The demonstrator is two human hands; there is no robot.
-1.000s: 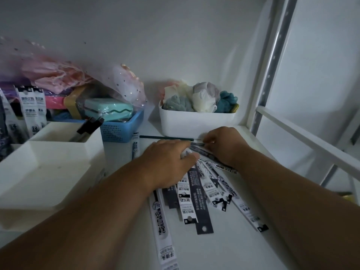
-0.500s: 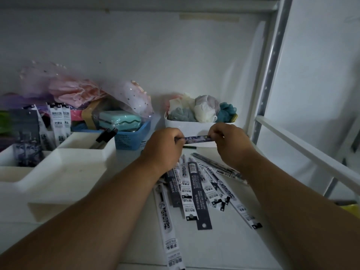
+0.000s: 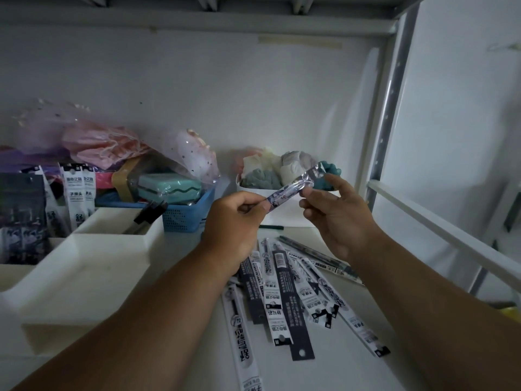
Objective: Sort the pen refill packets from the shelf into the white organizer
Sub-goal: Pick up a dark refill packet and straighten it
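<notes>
The packet (image 3: 293, 185) held up between the two hands is a long, thin sleeve of glossy printed film, and it looks next to weightless; I would judge it bendy along its length, a little slick under the fingers, and apt to crease if squeezed in the middle, so the ends are the sensible places to take it. That is how it is held: the left hand (image 3: 235, 221) has its fingers curled in and pinches the near, lower end between thumb and forefinger, while the right hand (image 3: 337, 214) is looser, its fingertips (image 3: 306, 192) closing lightly on the strip further up, the shiny far end poking out above them and tilting up to the right. It hangs in the air above the shelf (image 3: 180, 348), well clear of the other refill packets (image 3: 284, 294) fanned out flat below the wrists. The white organizer (image 3: 76, 266) sits to the left, some packets (image 3: 77, 190) already standing upright at its far side, so this one probably goes there next.
</notes>
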